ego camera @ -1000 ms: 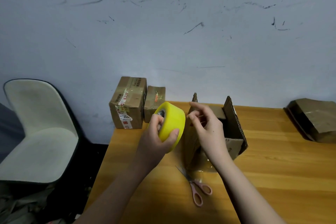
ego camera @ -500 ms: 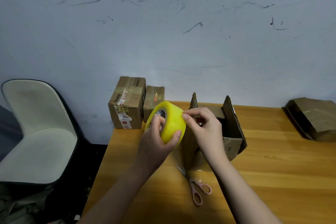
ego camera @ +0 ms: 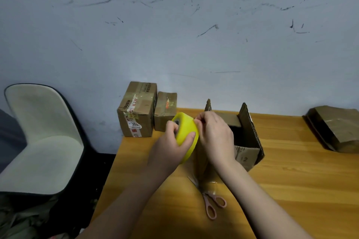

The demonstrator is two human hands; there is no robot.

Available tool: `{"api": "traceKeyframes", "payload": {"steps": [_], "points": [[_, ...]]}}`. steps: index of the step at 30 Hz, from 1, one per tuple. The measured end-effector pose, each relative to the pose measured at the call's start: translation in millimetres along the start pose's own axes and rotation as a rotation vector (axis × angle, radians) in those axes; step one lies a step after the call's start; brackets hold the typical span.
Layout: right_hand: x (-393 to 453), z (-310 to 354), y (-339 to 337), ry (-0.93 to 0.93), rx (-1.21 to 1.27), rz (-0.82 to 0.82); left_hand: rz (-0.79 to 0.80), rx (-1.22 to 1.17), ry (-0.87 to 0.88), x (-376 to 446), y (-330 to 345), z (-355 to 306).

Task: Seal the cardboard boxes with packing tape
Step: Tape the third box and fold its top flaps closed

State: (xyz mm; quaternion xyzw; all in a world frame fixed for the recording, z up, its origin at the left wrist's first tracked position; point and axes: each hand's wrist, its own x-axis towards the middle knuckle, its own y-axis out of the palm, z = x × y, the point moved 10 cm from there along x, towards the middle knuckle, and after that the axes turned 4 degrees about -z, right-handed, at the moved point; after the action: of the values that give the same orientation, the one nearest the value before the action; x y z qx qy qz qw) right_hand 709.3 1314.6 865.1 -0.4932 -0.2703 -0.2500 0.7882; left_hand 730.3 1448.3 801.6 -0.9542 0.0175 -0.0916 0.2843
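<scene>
Tape roll [ego camera: 186,135], yellow, held above worktop [ego camera: 291,180] in front of open box [ego camera: 246,141]. Left hand [ego camera: 171,147] gripping roll, thumb and fingers curled around it. Right hand [ego camera: 215,136] with fingers pinched at roll's upper edge. Scissors [ego camera: 210,202] flat on worktop below. Two taped boxes [ego camera: 138,110] at far left corner.
</scene>
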Motion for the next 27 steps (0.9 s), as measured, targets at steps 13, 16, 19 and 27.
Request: {"api": "traceKeyframes", "payload": {"steps": [13,16,19,27], "points": [[-14.7,-38.1,46.0,0.5,0.545,0.328,0.105,-0.276,-0.234,-14.3,14.4,19.1],[-16.5,-44.6,53.7,0.506,0.444,0.378,0.112,-0.219,-0.207,-15.9,16.6,27.7],[-21.4,-50.4,58.9,0.537,0.482,0.44,0.107,-0.167,-0.175,-16.0,15.3,31.6],[-31.1,-46.3,57.2,0.538,0.579,0.438,0.064,-0.086,-0.1,-21.0,4.4,22.7]]}}
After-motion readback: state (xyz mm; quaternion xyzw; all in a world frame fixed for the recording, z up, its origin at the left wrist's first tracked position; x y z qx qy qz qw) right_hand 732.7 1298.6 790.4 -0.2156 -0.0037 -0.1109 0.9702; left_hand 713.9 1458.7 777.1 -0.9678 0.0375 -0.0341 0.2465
